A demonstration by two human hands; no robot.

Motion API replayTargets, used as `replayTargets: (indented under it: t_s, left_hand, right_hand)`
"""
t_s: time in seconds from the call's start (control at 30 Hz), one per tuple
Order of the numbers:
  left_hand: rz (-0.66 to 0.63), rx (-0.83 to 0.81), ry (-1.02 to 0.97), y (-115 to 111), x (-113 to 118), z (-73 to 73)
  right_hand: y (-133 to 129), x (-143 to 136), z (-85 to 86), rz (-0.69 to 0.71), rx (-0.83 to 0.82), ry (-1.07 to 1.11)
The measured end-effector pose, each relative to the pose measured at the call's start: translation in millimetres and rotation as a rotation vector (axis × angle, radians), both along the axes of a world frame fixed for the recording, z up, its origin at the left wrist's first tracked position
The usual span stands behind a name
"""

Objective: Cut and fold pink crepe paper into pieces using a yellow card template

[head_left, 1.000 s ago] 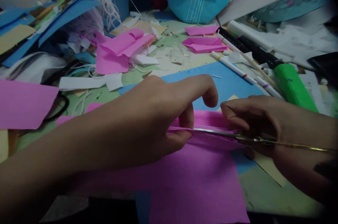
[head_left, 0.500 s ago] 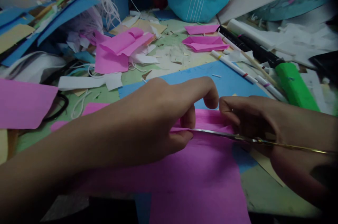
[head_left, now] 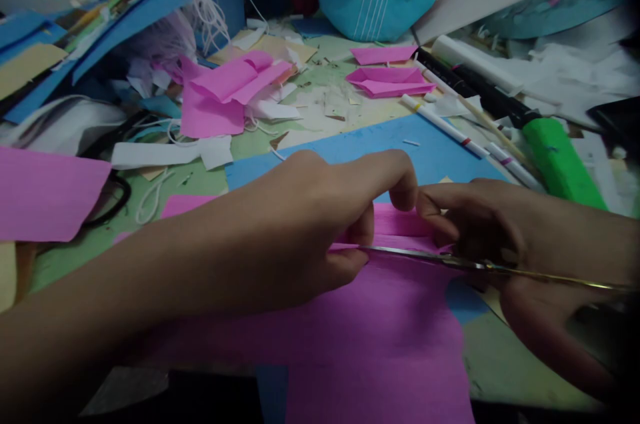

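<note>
A large sheet of pink crepe paper (head_left: 380,337) lies in front of me over a blue sheet (head_left: 400,141). My left hand (head_left: 320,224) pinches the paper's folded upper edge between thumb and fingers. My right hand (head_left: 500,231) grips a pair of gold-coloured scissors (head_left: 450,261), held nearly level, with the blades running left into the pink paper up to my left thumb. The two hands almost touch at the fingertips. The scissors' handles are hidden by my right hand.
Folded pink paper pieces (head_left: 390,81) and crumpled pink paper (head_left: 225,94) lie further back. A green-handled tool (head_left: 560,161), white straws (head_left: 445,127) and black markers (head_left: 475,87) sit at the right. A pink sheet (head_left: 45,194) and black scissors (head_left: 115,194) lie at the left amid scraps.
The scissor blades have moved a little further left through the pink paper. My left hand shifted slightly right, closing the gap to my right hand, and the cut strip looks shorter.
</note>
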State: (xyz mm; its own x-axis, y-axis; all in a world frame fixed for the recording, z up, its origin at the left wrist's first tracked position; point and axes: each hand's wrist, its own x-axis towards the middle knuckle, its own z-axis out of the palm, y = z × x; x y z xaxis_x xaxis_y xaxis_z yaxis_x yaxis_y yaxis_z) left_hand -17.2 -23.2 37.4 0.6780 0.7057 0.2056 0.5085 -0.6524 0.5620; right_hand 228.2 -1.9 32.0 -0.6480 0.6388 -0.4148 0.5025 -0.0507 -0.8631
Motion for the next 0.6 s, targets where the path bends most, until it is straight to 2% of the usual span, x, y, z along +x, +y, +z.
replayTargets:
  t_s: [0.13, 0.2, 0.5, 0.6]
  left_hand:
    - [0.002, -0.017, 0.004, -0.6, 0.0, 0.4]
    - [0.003, -0.022, 0.005, -1.3, -0.5, 0.4]
    - [0.007, -0.042, 0.012, -2.0, 0.7, 0.1]
    - [0.012, -0.059, 0.003, -2.5, 2.3, 1.1]
  right_hand:
    - [1.2, 0.7, 0.9, 0.055, -0.288, 0.019]
    - [0.6, -0.3, 2.2, 0.062, -0.363, 0.05]
    - [-1.1, -8.4, 10.1, 0.073, -0.385, 0.067]
    - [-3.0, -6.7, 6.8, 0.021, -0.302, 0.052]
